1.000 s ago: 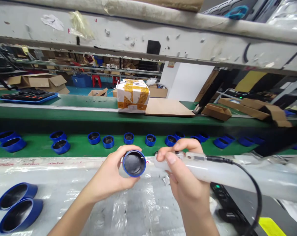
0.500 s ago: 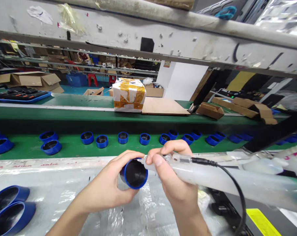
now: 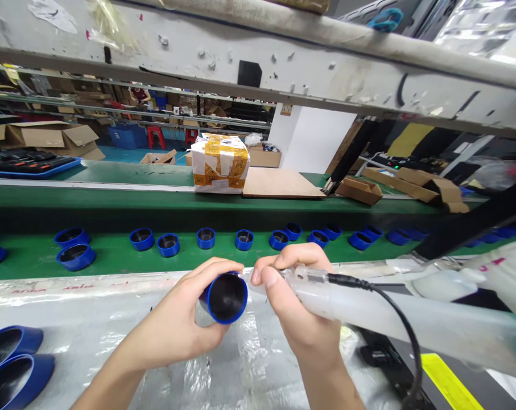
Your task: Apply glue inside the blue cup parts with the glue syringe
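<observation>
The blue cap [image 3: 223, 297] is a short round cup of smooth plastic with a dark inside, and its open mouth is turned toward the camera. The left hand [image 3: 178, 327] holds it above the bench [image 3: 91, 319], which is covered with wrinkled clear film. The left fingers [image 3: 215, 266] are curled closed around the wall of the cap, with the thumb under it.

Just to the right of the cap, the right hand [image 3: 298, 313] grips a long milky-white tube tool [image 3: 360, 310]. Its fingers are closed near the front end, like on a pen, and the tip of the tool touches the upper right rim of the cap. A black cable [image 3: 396, 310] comes out from the tool to the right of the cap.

Beyond the cap, a row of small blue caps [image 3: 206, 238] stands mouth up on a green belt [image 3: 112, 259]. Far left below the cap, two bigger blue cups [image 3: 10, 364] lie on the film.
</observation>
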`<state>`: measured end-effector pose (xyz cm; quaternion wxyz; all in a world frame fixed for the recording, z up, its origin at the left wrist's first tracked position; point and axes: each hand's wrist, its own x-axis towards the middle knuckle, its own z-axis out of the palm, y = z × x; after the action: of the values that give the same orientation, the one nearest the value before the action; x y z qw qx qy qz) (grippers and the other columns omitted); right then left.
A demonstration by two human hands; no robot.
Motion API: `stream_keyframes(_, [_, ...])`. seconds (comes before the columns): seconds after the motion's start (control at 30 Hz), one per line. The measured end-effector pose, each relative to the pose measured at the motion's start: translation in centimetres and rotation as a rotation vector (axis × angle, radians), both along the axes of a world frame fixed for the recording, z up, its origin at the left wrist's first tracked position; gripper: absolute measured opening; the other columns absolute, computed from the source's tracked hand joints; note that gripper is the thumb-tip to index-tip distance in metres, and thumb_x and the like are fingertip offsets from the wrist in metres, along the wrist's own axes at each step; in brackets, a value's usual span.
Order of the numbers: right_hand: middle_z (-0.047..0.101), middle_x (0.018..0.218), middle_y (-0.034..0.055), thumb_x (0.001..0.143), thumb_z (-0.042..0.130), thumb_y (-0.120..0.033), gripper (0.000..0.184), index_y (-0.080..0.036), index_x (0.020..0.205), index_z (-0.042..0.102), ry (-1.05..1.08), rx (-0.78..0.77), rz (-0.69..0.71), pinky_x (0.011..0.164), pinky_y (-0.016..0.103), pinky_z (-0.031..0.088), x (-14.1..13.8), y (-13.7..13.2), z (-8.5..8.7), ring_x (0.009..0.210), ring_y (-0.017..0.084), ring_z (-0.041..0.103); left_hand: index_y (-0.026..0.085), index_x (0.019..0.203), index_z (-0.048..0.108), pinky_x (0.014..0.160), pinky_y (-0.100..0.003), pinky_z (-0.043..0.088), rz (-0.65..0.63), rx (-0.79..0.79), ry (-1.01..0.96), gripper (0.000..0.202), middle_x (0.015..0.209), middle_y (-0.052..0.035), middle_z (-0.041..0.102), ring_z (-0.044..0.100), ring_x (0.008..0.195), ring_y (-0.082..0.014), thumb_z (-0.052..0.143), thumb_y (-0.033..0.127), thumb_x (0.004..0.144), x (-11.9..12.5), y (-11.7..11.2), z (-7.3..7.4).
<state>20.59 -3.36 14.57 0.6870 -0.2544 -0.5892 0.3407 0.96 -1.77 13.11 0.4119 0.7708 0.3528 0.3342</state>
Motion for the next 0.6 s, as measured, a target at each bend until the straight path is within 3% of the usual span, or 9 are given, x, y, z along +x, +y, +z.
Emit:
stream_keyframes(0.27, [0.080, 0.083, -0.0092, 0.092, 0.071, -0.001, 0.029, -0.029, 0.097, 0.067, 0.013, -0.014, -0.039, 0.075, 0.020, 0.064, -0.2, -0.1, 0.6, 0.076, 0.009, 0.079, 0.040, 0.140, 0.062, 0.121, -0.040, 0.051, 0.051, 0.086, 0.019, 0.072, 0.147, 0.0025, 0.067, 0.066, 0.139, -0.0246, 0.065, 0.005, 0.077, -0.7, -0.1, -0.2])
stream_keyframes(0.6, [0.079, 0.078, -0.0078, 0.088, 0.072, -0.002, 0.028, -0.028, 0.093, 0.066, -0.016, -0.035, -0.057, 0.071, 0.021, 0.064, -0.3, -0.5, 0.7, 0.072, 0.010, 0.078, 0.037, 0.138, 0.063, 0.122, -0.047, 0.051, 0.139, 0.113, 0.046, 0.070, 0.145, -0.0015, 0.069, 0.066, 0.138, -0.0279, 0.064, 0.004, 0.076, -1.3, -0.1, 0.2])
